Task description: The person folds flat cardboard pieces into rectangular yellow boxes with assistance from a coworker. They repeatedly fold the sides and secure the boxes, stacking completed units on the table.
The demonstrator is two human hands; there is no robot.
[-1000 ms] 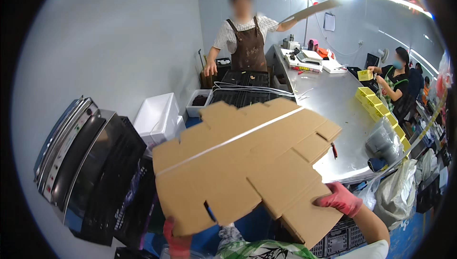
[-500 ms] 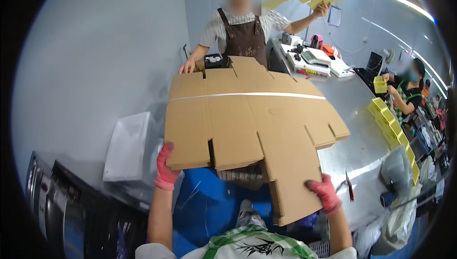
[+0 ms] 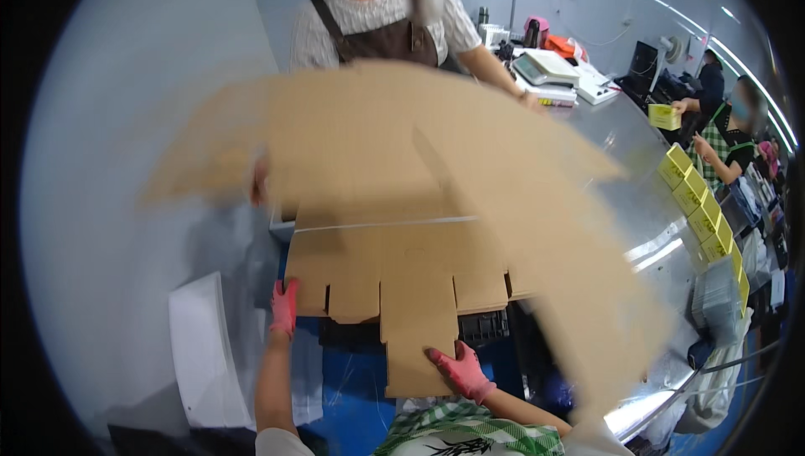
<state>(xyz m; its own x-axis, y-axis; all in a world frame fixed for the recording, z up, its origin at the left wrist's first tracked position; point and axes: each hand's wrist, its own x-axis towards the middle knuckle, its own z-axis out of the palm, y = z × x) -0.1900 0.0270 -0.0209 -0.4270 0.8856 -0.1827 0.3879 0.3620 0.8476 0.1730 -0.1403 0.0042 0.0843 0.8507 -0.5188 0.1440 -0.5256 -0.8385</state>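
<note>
A strapped stack of flattened cardboard boxes [image 3: 419,297] lies low in front of me, a white strap [image 3: 386,223] across it. My left hand [image 3: 284,308], in a pink glove, is closed on its near left corner. My right hand [image 3: 465,372], gloved alike, grips the edge of the flap that points toward me, finger ends on top; its other fingers are partly hidden. Above the stack, a large cardboard sheet [image 3: 369,137] is smeared by motion and covers the stack's far part. A co-worker's hand [image 3: 260,179] is at the sheet's left side.
A co-worker in a brown apron [image 3: 390,24] stands opposite. To the right runs a metal table [image 3: 646,179] with a scale [image 3: 545,68] and a row of yellow boxes [image 3: 700,213]. A white bin [image 3: 201,351] stands at left by the wall. Another person works at far right.
The strapped stack has moved lower and my right hand has shifted left along with its flap. A blurred cardboard sheet now sweeps above it. The yellow sheets the co-worker held up are out of view.
</note>
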